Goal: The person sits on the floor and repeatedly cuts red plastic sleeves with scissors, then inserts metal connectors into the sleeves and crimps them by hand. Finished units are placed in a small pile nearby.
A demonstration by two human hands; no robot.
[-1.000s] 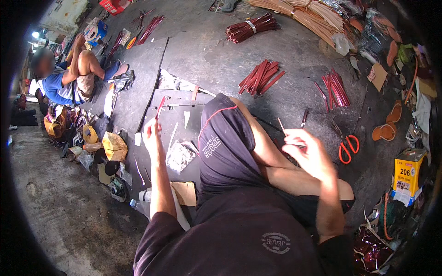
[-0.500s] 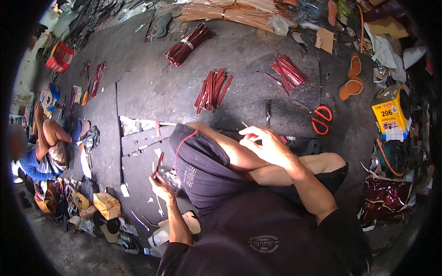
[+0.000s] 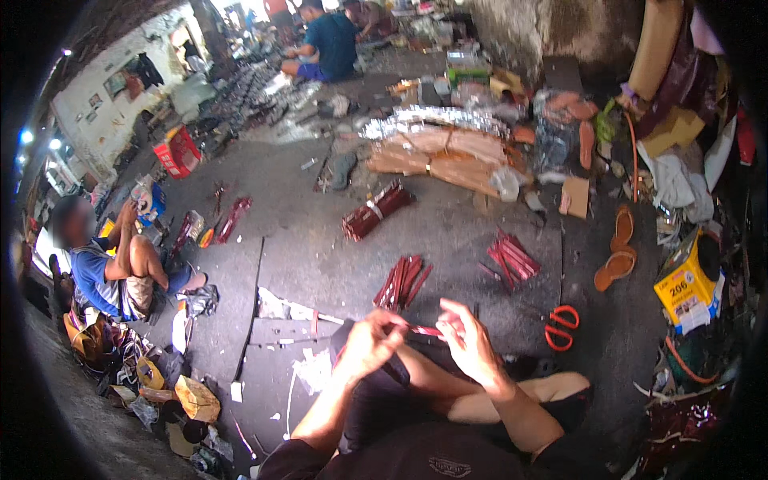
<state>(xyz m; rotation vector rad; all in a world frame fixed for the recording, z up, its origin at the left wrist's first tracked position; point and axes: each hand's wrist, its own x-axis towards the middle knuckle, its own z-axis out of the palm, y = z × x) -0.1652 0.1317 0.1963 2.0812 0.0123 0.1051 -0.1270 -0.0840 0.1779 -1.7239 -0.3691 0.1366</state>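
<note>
A short glossy dark red strip (image 3: 424, 330) spans the gap between my two hands, above my crossed legs. My left hand (image 3: 370, 346) pinches its left end between thumb and fingers. At the other end, my right hand (image 3: 474, 346) has its thumb and fingertips closed on the strip, with the index finger raised. Just beyond my hands lies a loose pile of red strips (image 3: 402, 280). Another pile of red strips (image 3: 514, 258) is farther right, and a tied bundle of red strips (image 3: 376, 210) sits farther out. Orange-handled scissors (image 3: 562, 328) rest right of my hands.
Tan sandal soles (image 3: 616, 266) and a yellow box (image 3: 686, 288) are on the right. A stack of tan strips (image 3: 440, 158) lies at the back. Leftward sits another person (image 3: 120, 264) near scraps and a yellow tape roll (image 3: 150, 373). A person in teal (image 3: 326, 44) is far off.
My left hand has come up from beside my left leg with a red strip. Both hands now meet at the strip. The view has tilted up, showing more of the room.
</note>
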